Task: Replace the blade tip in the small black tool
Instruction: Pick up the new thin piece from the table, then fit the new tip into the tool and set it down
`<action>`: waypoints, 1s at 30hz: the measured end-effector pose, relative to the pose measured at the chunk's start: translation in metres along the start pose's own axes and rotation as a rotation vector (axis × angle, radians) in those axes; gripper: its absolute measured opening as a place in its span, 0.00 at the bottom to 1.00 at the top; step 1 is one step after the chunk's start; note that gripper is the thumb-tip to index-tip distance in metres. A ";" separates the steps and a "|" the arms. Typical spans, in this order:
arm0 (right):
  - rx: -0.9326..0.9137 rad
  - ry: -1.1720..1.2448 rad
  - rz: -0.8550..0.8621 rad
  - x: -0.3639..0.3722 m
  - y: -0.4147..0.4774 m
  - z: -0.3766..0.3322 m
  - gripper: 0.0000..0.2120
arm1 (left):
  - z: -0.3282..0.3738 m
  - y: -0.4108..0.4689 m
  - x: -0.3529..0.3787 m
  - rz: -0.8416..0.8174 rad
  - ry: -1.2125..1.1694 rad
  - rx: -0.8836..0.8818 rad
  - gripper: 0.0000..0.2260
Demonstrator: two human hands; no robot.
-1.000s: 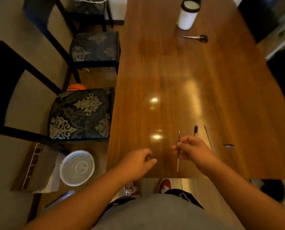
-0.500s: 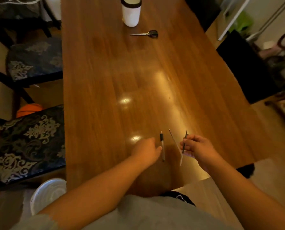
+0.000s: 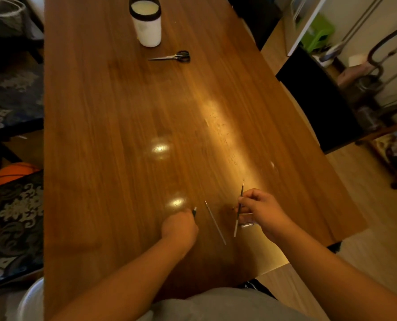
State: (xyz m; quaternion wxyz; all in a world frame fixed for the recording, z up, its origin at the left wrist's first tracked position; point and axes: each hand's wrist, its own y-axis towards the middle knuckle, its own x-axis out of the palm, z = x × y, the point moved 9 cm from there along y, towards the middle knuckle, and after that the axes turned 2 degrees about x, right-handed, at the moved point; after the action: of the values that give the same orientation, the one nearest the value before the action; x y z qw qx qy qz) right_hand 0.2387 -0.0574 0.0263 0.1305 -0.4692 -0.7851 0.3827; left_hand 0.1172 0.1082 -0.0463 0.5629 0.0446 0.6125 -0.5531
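Wooden table (image 3: 123, 135) fills the frame, glossy, with light glare patches near centre; person seated at the 6 o'clock edge, both bare forearms reaching forward.

Left hand (image 3: 180, 227) rests on the table at about 6 o'clock of the frame centre, grip curled together over the small black tool (image 3: 194, 212); only the tool's dark end with a pale tip pokes out past the knuckles toward 12 o'clock; the rest is hidden under the fist.

Right hand (image 3: 261, 210) at about 5 o'clock, raised a little over the table, grip pinched on a thin rod (image 3: 238, 213); rod runs nearly upright in the picture, dark pointed end toward 12 o'clock, pale end toward 6 o'clock below the fingers; whether it is a blade tip I cannot tell.

Between the two hands a second thin grey rod (image 3: 215, 222) lies flat on the table, slanted from 11 to 5 o'clock, touching neither hand.

Just under the right hand, a small flat pale object (image 3: 247, 224) on the table; too blurred to identify.

Far end, toward 12 o'clock: white cylindrical container (image 3: 146, 24) with a dark rim, standing upright; black-handled scissors (image 3: 174, 57) lying closed just at its 5 o'clock, blades pointing to 9 o'clock.
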 end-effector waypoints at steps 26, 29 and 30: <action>-0.378 0.410 -0.249 0.158 -0.139 -0.065 0.08 | -0.119 -0.205 -0.070 0.220 -1.004 0.416 0.11; -0.391 0.400 -0.247 0.165 -0.150 -0.063 0.07 | -0.128 -0.216 -0.071 0.229 -0.981 0.445 0.11; -0.391 0.393 -0.243 0.167 -0.152 -0.062 0.07 | -0.131 -0.219 -0.072 0.236 -0.971 0.453 0.12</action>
State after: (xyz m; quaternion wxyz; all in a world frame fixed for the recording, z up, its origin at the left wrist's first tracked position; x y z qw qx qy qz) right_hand 0.0887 0.0711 0.1524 0.2318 -0.4531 -0.8540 0.1078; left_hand -0.0885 0.1600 0.1119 0.8154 -0.0273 0.1389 -0.5614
